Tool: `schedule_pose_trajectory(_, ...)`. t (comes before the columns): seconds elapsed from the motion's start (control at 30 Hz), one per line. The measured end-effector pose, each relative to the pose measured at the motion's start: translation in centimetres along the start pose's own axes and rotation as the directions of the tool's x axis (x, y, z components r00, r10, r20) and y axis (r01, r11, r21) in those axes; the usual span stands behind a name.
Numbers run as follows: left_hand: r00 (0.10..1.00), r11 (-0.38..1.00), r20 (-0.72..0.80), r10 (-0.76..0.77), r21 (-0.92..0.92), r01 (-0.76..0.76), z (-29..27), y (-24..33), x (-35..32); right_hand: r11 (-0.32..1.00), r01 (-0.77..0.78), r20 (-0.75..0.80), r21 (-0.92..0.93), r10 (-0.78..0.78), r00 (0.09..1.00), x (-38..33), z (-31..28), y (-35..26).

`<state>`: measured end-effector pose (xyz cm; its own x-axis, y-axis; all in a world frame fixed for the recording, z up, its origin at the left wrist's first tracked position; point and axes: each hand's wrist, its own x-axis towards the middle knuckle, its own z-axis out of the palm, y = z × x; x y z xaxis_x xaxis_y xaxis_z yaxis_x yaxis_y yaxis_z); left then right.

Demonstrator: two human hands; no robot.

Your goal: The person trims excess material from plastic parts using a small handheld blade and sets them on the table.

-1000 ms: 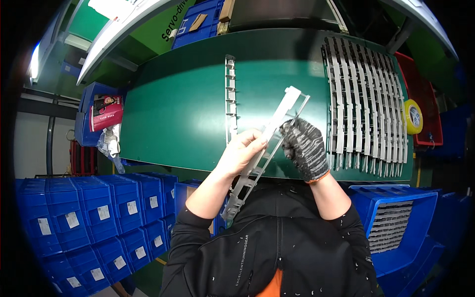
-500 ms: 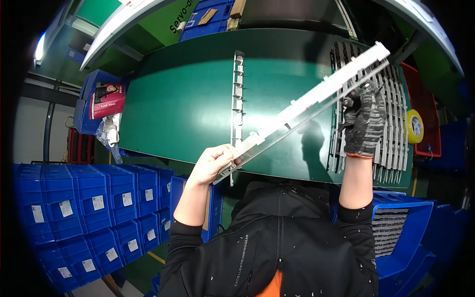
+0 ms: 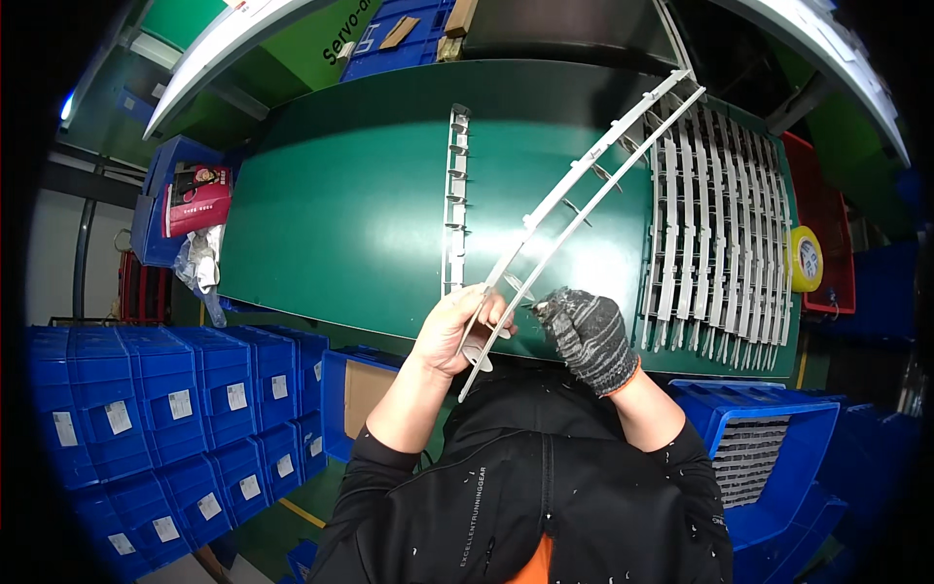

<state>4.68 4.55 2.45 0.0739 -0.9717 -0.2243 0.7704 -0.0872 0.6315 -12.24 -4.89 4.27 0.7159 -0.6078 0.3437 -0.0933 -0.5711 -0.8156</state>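
blue crates (image 3: 146, 370) crowd the near left. the bare left hand (image 3: 446, 333) grips a pale double-railed frame (image 3: 576, 173) slanting over the green table (image 3: 341, 214); the gloved right hand (image 3: 590, 339) is curled just beside it, any contents impossible to tell. the left hand hides the near end of a lone strip (image 3: 457, 185). farther off, the frame's tip covers one corner of the ranked strips (image 3: 722, 229), and a yellow roll (image 3: 805, 259) partly blocks a red tray (image 3: 842, 268).

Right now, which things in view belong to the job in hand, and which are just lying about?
Seems part of the job:
pale strip, in the left hand
gloved right hand, close to it
lone strip on the green table
row of strips at the table's right

Apparently just lying about:
yellow roll beside the row
red packet, far left
crumpled white material beside it
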Motion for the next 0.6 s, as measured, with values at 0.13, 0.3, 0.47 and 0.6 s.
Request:
schedule_pose_trajectory(0.13,0.998,0.998,-0.068,0.01,0.067,-0.005,0.1,-0.7,0.3,0.975,-0.212,-0.01,0.069,0.213,0.977,0.4,-0.7,-0.6)
schedule_pose_trajectory(0.3,0.978,0.915,-0.108,0.176,0.385,-0.122,1.0,-1.6,0.8,0.976,-0.135,-0.023,-0.173,0.133,0.991,0.9,0.1,-0.4)
schedule_pose_trajectory(0.47,0.965,0.871,-0.116,0.236,0.465,-0.158,1.5,-2.0,1.1,0.958,-0.162,-0.016,-0.238,0.163,0.986,0.4,0.5,-0.1)
schedule_pose_trajectory(0.6,0.956,0.857,-0.157,0.246,0.496,-0.14,1.5,-2.1,1.1,0.967,-0.241,0.022,-0.081,0.243,0.97,0.2,0.3,0.3)
